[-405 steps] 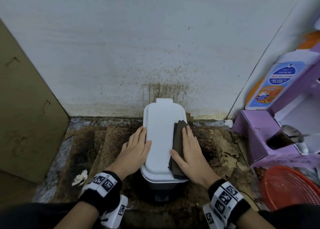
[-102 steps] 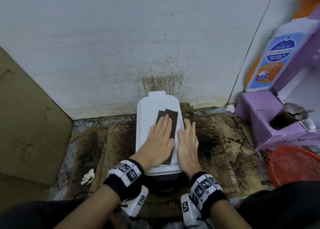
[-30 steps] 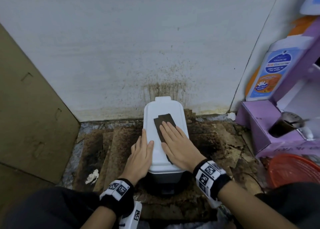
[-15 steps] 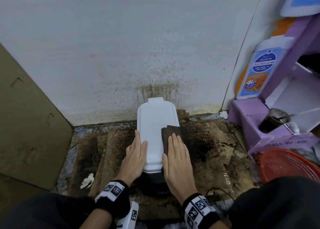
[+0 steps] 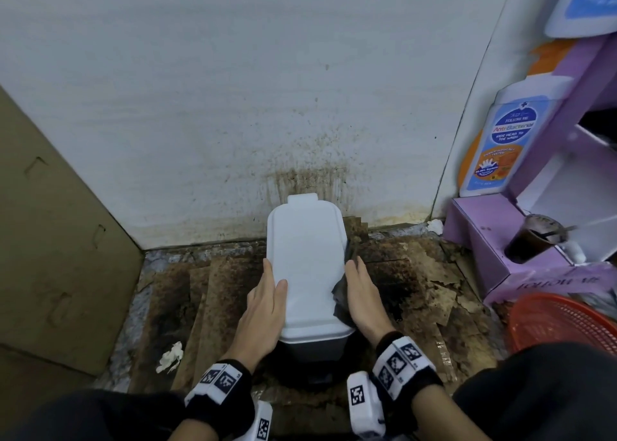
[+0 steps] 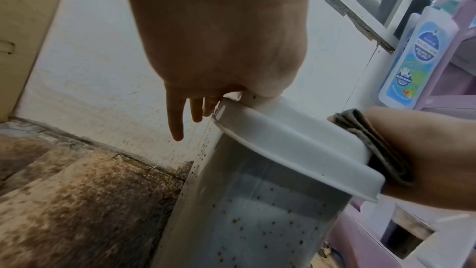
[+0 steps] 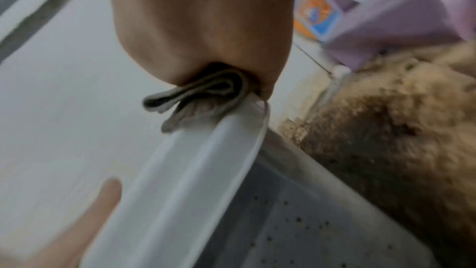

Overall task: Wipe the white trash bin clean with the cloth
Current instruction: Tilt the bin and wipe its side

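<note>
The white bin [image 5: 305,267] is standing on the stained floor [image 5: 414,287] against the wall's [image 5: 233,90] foot, lid closed. The left hand [image 5: 263,302] is lying relaxed against the lid's left edge, fingers straight, thumb resting on top, gripping nothing. The right hand [image 5: 362,293] is pressing the folded dark cloth [image 5: 340,298] flat against the lid's right edge, fingers extended. Brown specks are dotting the bin's grey body [image 6: 257,221] below the lid.
</note>
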A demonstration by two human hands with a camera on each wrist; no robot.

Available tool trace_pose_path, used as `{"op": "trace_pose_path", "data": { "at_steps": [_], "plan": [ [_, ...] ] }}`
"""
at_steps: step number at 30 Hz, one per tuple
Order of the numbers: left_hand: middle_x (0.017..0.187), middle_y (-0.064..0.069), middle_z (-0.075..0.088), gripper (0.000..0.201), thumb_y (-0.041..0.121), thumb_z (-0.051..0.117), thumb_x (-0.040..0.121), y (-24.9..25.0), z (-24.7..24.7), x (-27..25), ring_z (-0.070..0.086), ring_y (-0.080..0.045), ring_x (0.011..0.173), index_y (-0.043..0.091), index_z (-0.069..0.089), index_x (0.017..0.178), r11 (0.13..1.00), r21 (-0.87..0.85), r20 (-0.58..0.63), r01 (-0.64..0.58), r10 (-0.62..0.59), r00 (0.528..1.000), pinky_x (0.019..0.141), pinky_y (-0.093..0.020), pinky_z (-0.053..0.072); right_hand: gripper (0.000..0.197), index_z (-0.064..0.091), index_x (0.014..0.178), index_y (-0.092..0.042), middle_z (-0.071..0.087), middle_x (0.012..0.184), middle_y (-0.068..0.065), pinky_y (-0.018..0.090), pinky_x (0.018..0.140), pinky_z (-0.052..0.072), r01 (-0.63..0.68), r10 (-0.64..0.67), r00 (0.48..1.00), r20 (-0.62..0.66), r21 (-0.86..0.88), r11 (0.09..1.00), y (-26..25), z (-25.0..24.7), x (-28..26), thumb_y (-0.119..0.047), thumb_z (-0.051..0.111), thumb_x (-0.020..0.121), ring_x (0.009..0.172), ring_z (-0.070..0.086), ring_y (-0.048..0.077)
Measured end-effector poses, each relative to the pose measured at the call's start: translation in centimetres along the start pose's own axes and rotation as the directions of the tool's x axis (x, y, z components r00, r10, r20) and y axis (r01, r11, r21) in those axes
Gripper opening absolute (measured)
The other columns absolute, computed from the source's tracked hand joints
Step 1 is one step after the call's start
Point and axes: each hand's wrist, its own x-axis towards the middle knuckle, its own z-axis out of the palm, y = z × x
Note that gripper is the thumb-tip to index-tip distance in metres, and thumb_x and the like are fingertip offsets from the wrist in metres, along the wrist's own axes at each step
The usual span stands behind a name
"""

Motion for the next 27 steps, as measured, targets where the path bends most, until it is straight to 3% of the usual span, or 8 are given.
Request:
{"op": "trace_pose_path", "data": {
  "at_steps": [3, 8, 11, 14, 19, 23, 25, 27],
  "plan": [
    [0.174, 0.01, 0.011, 0.068, 0.063, 0.017, 0.106, -0.3, 0.2, 0.2, 0.011, -0.014, 0.158, 0.045, -0.017, 0.162, 1.0, 0.02, -0.004, -0.003, 0.003, 1.0, 0.121, -0.046, 0.022, 0.065, 0.02, 0.162, -0.028, 0.032, 0.163, -0.008, 0.024, 0.107, 0.024, -0.074, 0.07, 0.997, 0.029, 0.178, 0.981, 0.2, -0.6, 0.0, -0.058, 0.031, 0.106, 0.149, 0.031, 0.015],
    [0.176, -0.003, -0.007, 0.077, 0.066, -0.002, 0.098, -0.6, -0.3, 0.2, 0.004, -0.026, 0.161, 0.03, -0.021, 0.164, 0.928, 0.373, -0.098, 0.01, 0.028, 0.995, 0.127, -0.049, 0.012, 0.064, 0.027, 0.16, -0.029, 0.042, 0.155, -0.011, 0.03, 0.106, 0.038, -0.032, 0.032, 0.999, 0.004, 0.326, 0.945, 1.9, 0.4, 0.4, -0.05, 0.048, 0.104, 0.131, 0.047, 0.01],
    [0.174, -0.004, 0.008, 0.078, 0.062, 0.003, 0.103, -0.7, -1.2, -0.2, 0.009, -0.023, 0.159, 0.02, -0.004, 0.167, 0.893, 0.449, -0.21, -0.024, 0.131, 0.969, 0.128, -0.046, 0.013, 0.055, 0.033, 0.158, -0.025, 0.046, 0.15, -0.013, 0.029, 0.109, 0.038, -0.009, 0.013, 1.0, -0.008, 0.388, 0.922, 2.2, 1.2, 0.5, -0.041, 0.046, 0.107, 0.133, 0.047, 0.008],
    [0.167, 0.006, 0.028, 0.065, 0.058, 0.016, 0.108, -0.8, -1.6, -0.4, 0.021, -0.012, 0.154, 0.024, 0.022, 0.164, 0.921, 0.372, -0.292, -0.119, 0.238, 0.927, 0.127, -0.037, 0.016, 0.041, 0.051, 0.148, -0.023, 0.061, 0.138, -0.011, 0.034, 0.111, 0.045, -0.004, 0.008, 1.0, -0.008, 0.451, 0.892, 2.3, 1.9, 0.6, -0.035, 0.046, 0.108, 0.125, 0.059, 0.009],
    [0.16, 0.011, 0.04, 0.051, 0.046, 0.028, 0.109, 0.6, -0.8, 0.0, 0.031, -0.006, 0.15, 0.026, 0.042, 0.154, 0.867, 0.423, -0.254, -0.265, 0.394, 0.883, 0.121, -0.018, 0.009, 0.033, 0.059, 0.138, -0.023, 0.07, 0.126, -0.007, 0.024, 0.097, 0.053, 0.057, -0.047, 0.998, -0.032, 0.452, 0.89, 2.3, 3.4, 0.7, -0.027, 0.046, 0.108, 0.117, 0.066, 0.008],
    [0.154, 0.007, 0.046, 0.044, 0.037, 0.037, 0.109, 1.3, -0.3, 0.9, 0.038, -0.012, 0.146, 0.023, 0.048, 0.149, 0.823, 0.483, -0.231, -0.3, 0.45, 0.863, 0.122, -0.029, 0.022, 0.042, 0.053, 0.144, -0.034, 0.066, 0.134, -0.013, 0.038, 0.11, 0.048, 0.075, -0.083, 0.997, 0.0, 0.432, 0.899, 2.1, 5.0, 0.2, -0.043, 0.054, 0.104, 0.125, 0.061, 0.006],
    [0.152, 0.007, 0.048, 0.044, 0.037, 0.036, 0.109, 1.2, -0.4, 1.6, 0.039, -0.013, 0.145, 0.022, 0.05, 0.148, 0.827, 0.472, -0.221, -0.305, 0.445, 0.868, 0.122, -0.034, 0.026, 0.043, 0.051, 0.144, -0.037, 0.065, 0.129, -0.021, 0.022, 0.104, 0.049, 0.114, -0.132, 0.991, 0.014, 0.413, 0.903, 1.7, 5.7, -0.3, -0.044, 0.057, 0.102, 0.118, 0.06, -0.009],
    [0.146, 0.008, 0.052, 0.041, 0.036, 0.035, 0.109, 1.1, -0.9, 2.3, 0.042, -0.012, 0.142, 0.023, 0.054, 0.143, 0.837, 0.46, -0.238, -0.296, 0.437, 0.867, 0.121, -0.028, 0.023, 0.044, 0.045, 0.145, -0.037, 0.057, 0.127, -0.032, 0.004, 0.094, 0.044, 0.153, -0.173, 0.985, 0.014, 0.404, 0.902, 1.1, 6.6, -0.9, -0.035, 0.058, 0.103, 0.113, 0.053, -0.023]
  ]
}}
